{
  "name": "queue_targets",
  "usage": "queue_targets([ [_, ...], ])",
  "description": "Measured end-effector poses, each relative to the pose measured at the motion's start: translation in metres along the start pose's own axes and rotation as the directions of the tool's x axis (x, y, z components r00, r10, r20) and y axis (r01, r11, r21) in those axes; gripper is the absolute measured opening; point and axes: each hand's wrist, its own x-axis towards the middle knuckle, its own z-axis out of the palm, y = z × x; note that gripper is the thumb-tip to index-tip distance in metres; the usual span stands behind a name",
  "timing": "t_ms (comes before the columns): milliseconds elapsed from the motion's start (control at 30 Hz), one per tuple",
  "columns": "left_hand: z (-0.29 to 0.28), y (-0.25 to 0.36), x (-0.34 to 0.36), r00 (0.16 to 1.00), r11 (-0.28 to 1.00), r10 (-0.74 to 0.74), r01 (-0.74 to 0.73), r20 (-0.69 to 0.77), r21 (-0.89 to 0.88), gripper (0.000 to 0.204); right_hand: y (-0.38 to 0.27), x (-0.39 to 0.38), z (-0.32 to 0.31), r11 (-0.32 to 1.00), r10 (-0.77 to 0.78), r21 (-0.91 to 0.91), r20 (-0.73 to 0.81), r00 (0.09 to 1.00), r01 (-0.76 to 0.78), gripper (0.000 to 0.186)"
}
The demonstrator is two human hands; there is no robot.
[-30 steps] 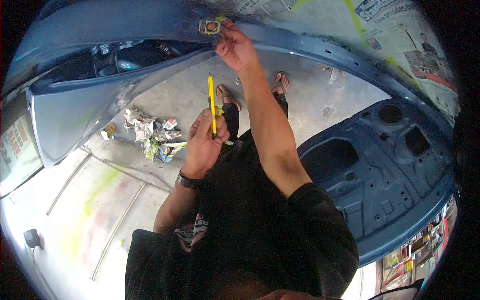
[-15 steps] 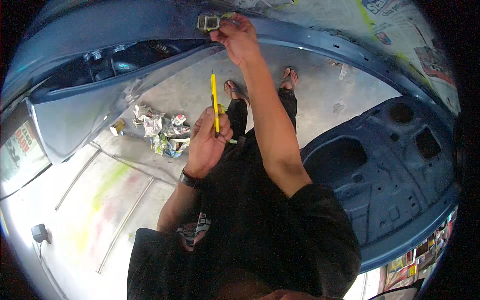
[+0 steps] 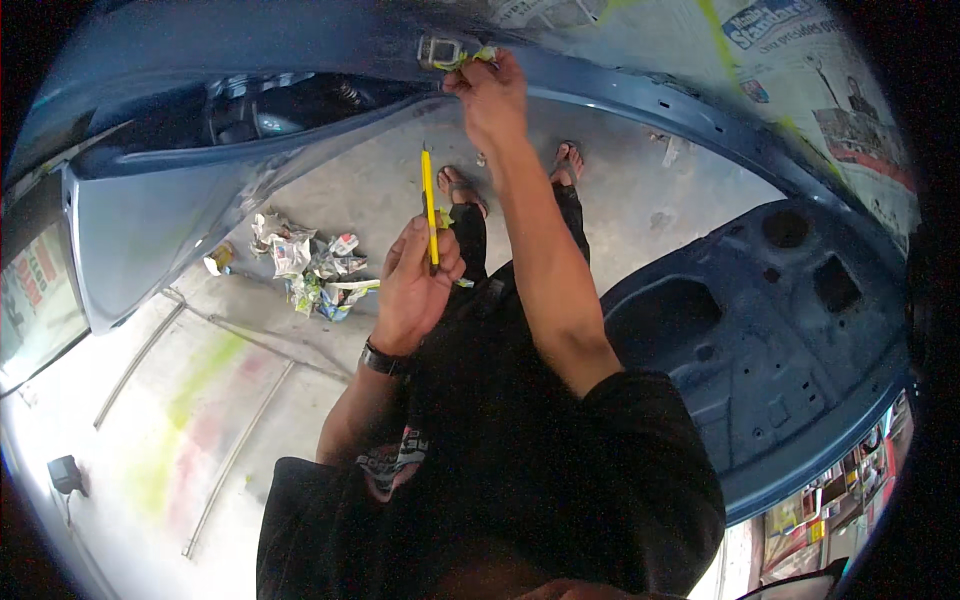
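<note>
My left grip (image 3: 414, 285) pinches a slim, straight yellow tool (image 3: 430, 200). Farther off, my right grip (image 3: 493, 100) pinches a yellow-green scrap (image 3: 486, 54).

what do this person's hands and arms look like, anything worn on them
The left hand is ungloved, with a dark wristband, perhaps a watch. The right hand is ungloved too, its wrist bare. The black sleeves are short.
</note>
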Motion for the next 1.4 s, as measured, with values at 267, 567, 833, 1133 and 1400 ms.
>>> queue_targets([
  [267, -0.008, 0.003, -0.002, 1.000, 1.000, -0.001, 0.001, 0.015, -0.013, 0.022, -0.001, -0.018, -0.004, 0.983, 0.178, 0.014, 0.137, 0.974, -0.182, 0.013],
  [567, -0.011, 0.002, -0.002, 0.999, 0.999, -0.010, 0.012, 0.052, -0.049, 0.022, 0.005, -0.020, 0.008, 0.985, 0.154, -0.090, 0.059, 0.986, -0.148, 0.010],
  [833, -0.015, 0.005, -0.011, 0.999, 0.999, -0.005, 0.007, 0.049, -0.035, 0.022, 0.006, -0.015, 0.007, 0.961, 0.253, 0.087, 0.087, 0.963, -0.261, 0.005],
  [1133, -0.012, 0.006, -0.013, 1.000, 1.000, -0.005, 0.005, 0.017, -0.012, 0.022, -0.024, 0.000, -0.012, 0.853, 0.508, 0.050, 0.152, 0.848, -0.520, 0.011],
  [1400, -0.011, 0.008, -0.007, 0.999, 1.000, -0.004, 0.005, 0.041, -0.020, 0.022, -0.035, 0.025, -0.033, 0.593, 0.588, 0.350, 0.426, 0.687, -0.725, 0.014],
])
